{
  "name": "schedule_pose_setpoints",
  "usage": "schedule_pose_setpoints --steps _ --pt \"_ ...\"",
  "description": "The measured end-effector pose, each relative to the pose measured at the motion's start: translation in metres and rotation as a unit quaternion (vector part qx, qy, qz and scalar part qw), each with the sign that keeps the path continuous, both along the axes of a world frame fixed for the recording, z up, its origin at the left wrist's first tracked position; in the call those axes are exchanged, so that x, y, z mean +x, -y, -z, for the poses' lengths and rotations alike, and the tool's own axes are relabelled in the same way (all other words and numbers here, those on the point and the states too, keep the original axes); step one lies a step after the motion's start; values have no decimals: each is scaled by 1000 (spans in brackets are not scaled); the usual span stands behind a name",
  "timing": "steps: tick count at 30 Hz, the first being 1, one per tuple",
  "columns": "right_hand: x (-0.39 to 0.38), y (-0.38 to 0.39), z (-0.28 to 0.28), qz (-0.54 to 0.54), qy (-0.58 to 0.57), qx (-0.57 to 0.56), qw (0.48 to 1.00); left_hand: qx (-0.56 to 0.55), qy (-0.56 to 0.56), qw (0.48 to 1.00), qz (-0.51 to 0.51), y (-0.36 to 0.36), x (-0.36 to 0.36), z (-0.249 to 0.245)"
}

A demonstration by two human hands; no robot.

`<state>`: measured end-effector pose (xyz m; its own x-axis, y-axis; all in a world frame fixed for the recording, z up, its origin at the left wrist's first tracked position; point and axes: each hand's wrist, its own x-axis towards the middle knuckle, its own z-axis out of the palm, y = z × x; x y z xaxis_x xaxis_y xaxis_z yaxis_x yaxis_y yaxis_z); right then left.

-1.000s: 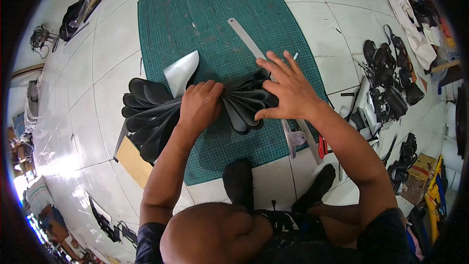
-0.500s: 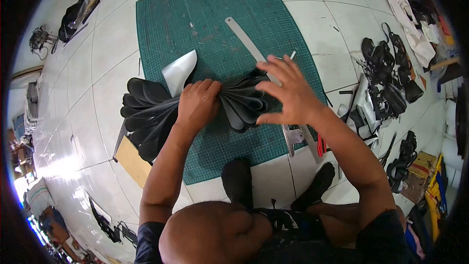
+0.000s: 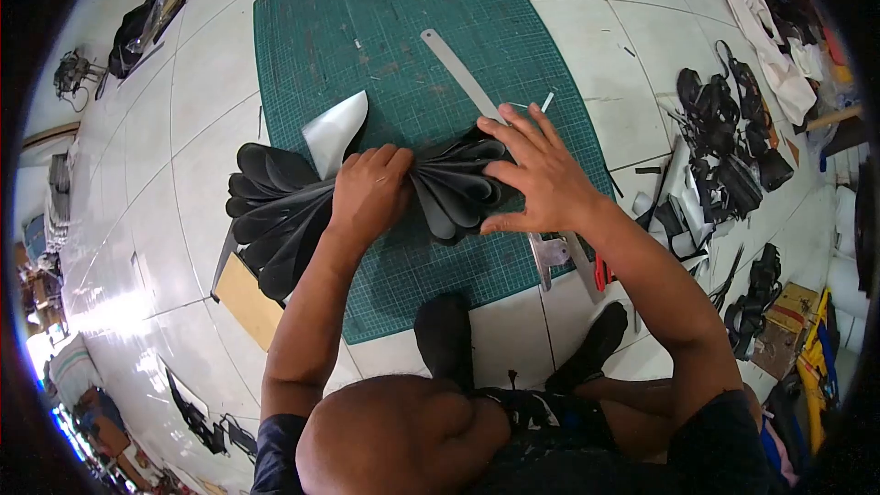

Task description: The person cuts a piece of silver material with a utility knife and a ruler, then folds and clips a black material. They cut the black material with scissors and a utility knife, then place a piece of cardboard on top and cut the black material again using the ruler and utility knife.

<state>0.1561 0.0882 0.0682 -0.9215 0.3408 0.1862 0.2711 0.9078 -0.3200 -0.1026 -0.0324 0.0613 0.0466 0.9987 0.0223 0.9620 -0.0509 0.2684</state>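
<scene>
A bundle of black sheet material strips (image 3: 280, 211), looped and gathered at the middle, fans out on both sides of my left hand (image 3: 371, 191). That hand is closed around the narrow middle of the bundle. My right hand (image 3: 550, 179) has its fingers spread at the right-hand loops, close to or touching them. A white-faced sheet piece (image 3: 336, 133) curls up behind my left hand. Under the bundle lies a green cutting mat (image 3: 367, 18). A steel ruler (image 3: 458, 69) rests on the mat, its lower part hidden behind my right hand.
A red-handled tool (image 3: 602, 273) and a metal piece (image 3: 553, 253) lie near my right forearm. Tan board (image 3: 249, 302) sits at the mat's left edge. Black straps and parts (image 3: 729, 137) are piled on the tiled floor at right. My feet (image 3: 445, 339) are by the mat's near edge.
My right hand has shifted slightly and its fingers sit closer over the right-hand loops. My left hand keeps its grip on the bundle.
</scene>
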Motion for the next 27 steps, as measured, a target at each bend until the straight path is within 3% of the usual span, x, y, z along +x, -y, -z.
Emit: schedule_pose_setpoints --steps 5,11,14,17,21,24,25,27 --pt "-4 17 -3 -23 -33 -14 999 19 6 1000 8 -1 -3 5" --pt "2 13 -11 -33 58 -10 998 12 -2 1000 5 1 -4 1" --pt "7 14 -5 -28 26 -22 999 12 7 1000 7 0 -2 4" --pt "3 15 -15 -48 79 -7 996 18 9 1000 5 -1 -2 5" --pt "21 18 -1 -22 -85 -19 996 9 10 1000 1 2 -2 2" --pt "34 33 19 84 -173 -145 971 71 -2 997 8 -1 0 6" --pt "34 38 28 120 -166 -270 941 97 -12 995 11 -2 0 6" --pt "33 45 40 148 -133 -281 939 45 2 999 3 -1 0 5"
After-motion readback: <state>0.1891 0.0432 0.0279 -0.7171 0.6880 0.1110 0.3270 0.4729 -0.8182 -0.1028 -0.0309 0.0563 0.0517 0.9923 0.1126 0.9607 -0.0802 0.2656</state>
